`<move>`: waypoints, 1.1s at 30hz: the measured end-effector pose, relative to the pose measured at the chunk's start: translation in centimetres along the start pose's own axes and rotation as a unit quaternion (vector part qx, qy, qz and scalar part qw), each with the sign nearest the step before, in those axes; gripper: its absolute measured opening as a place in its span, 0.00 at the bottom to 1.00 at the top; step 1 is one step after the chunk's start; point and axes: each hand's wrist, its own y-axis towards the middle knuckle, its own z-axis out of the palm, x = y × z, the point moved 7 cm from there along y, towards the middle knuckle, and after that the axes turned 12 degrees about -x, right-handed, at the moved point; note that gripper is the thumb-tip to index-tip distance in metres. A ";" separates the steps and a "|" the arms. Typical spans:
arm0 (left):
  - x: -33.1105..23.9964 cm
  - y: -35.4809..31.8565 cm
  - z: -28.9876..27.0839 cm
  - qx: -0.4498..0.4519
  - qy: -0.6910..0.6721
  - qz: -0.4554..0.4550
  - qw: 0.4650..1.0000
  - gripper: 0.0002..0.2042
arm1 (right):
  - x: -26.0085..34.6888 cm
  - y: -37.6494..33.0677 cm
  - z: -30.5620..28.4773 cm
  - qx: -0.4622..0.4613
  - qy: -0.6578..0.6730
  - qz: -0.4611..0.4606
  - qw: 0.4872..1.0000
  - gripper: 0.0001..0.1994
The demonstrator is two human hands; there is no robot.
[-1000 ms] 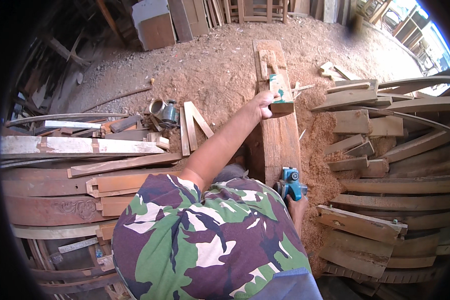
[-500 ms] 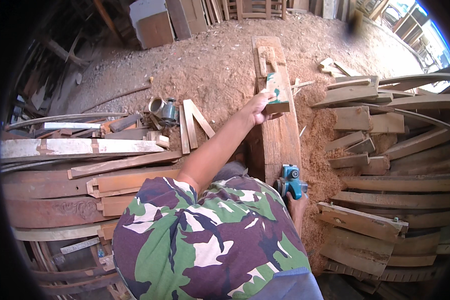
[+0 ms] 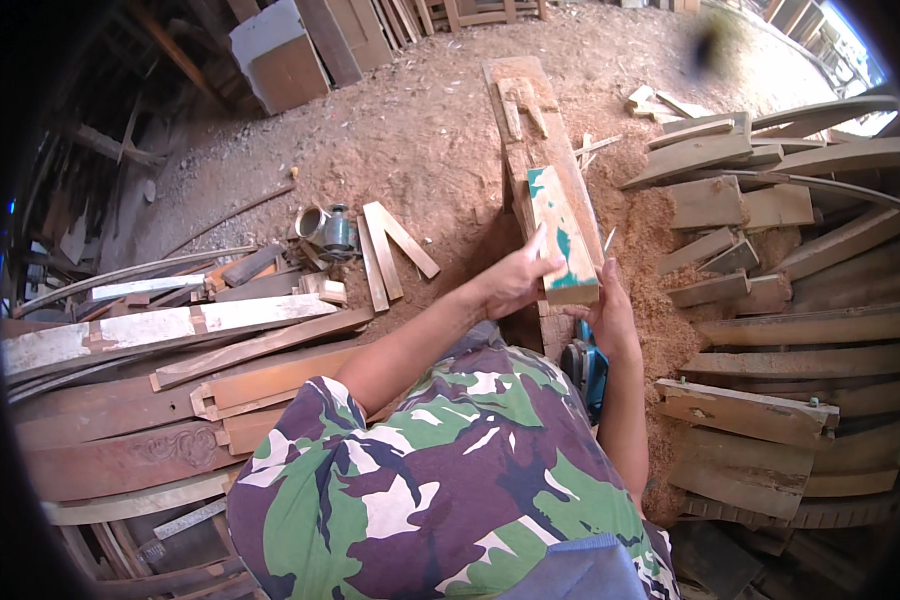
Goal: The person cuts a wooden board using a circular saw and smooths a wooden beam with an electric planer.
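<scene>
My left hand (image 3: 515,278) is closed round the left side of a short wooden block (image 3: 558,225), its thumb lying on the top face. Patches of teal paint mark that face. At the block's near right corner is my right hand (image 3: 613,312), thumb along the side and fingers curling under the near end. Both hands hold the block above a long, thick timber beam (image 3: 570,185) strewn with shavings. A teal electric planer (image 3: 597,378) rests at the beam's near end, partly hidden by my right forearm and shirt.
Stacked boards and curved pieces (image 3: 800,335) lie on the right, beside a heap of shavings (image 3: 650,270). More lumber (image 3: 180,335) is piled on the left. A metal power tool (image 3: 332,232) and loose wood strips (image 3: 382,250) lie left of the beam.
My right hand has let go of the planer and come up to the block. My left hand has brought the block nearer to me and turned it slightly. The view has shifted a little.
</scene>
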 end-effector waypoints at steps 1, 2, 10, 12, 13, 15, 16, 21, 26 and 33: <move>1.5 1.0 -0.5 0.050 0.002 0.053 0.997 0.48 | -0.3 0.5 0.1 0.001 -0.082 -0.023 0.996 0.25; 3.4 2.7 -3.4 0.036 0.057 0.104 0.992 0.49 | -0.4 1.1 0.7 0.010 -0.164 -0.050 0.985 0.24; 7.4 5.0 -20.0 -0.114 0.676 0.111 0.719 0.56 | -7.2 5.1 -1.6 -0.187 -0.641 -0.306 0.678 0.21; 8.5 2.0 -25.5 -0.152 0.628 0.124 0.753 0.55 | -8.8 6.7 -0.8 -0.173 -0.650 -0.317 0.669 0.19; 9.2 0.3 -27.8 -0.175 0.593 0.112 0.778 0.54 | -9.5 7.4 -0.8 -0.167 -0.656 -0.320 0.663 0.19; 10.3 -2.3 -30.9 -0.214 0.587 0.034 0.780 0.53 | -9.4 12.0 -0.8 -0.191 -0.694 -0.294 0.629 0.19; 10.9 -3.4 -32.1 -0.228 0.584 -0.003 0.779 0.53 | -8.7 14.6 -0.9 -0.208 -0.696 -0.299 0.618 0.20; 13.3 -6.8 -35.9 -0.288 0.596 -0.065 0.746 0.51 | -4.4 21.6 1.8 -0.183 -0.715 -0.299 0.604 0.29; 13.5 -6.5 -34.7 -0.321 0.610 -0.015 0.724 0.40 | -2.6 10.5 0.4 -0.241 -0.675 -0.327 0.616 0.36; 9.3 2.8 -17.0 -0.132 0.596 0.286 0.738 0.16 | -8.2 -7.5 -15.5 -0.365 -0.558 -0.138 0.733 0.27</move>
